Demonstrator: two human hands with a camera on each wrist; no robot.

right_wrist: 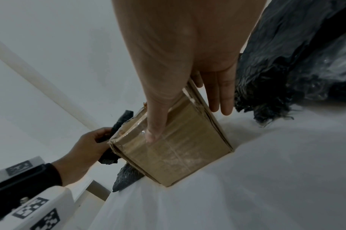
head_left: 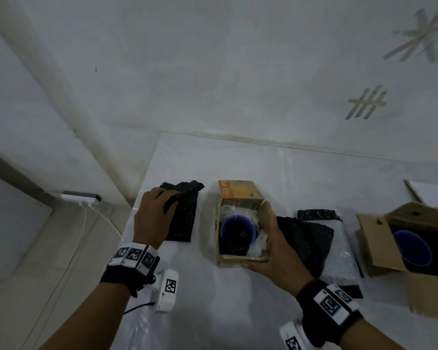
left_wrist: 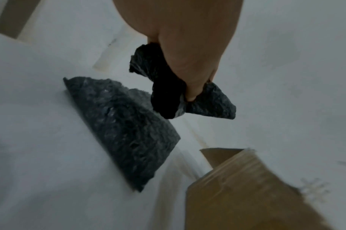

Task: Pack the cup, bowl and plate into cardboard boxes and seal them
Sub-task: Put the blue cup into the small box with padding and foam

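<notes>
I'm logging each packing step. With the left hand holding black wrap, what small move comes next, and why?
Probably carry the black bubble wrap in the left hand over into the small cardboard box, which the right hand steadies: the blue cup inside sits uncovered.

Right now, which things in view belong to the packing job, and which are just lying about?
In the job:
small box with cup, steadied by right hand
black wrap gripped by left hand
big box with bowl

Lying about:
wall tape
power strip
</notes>
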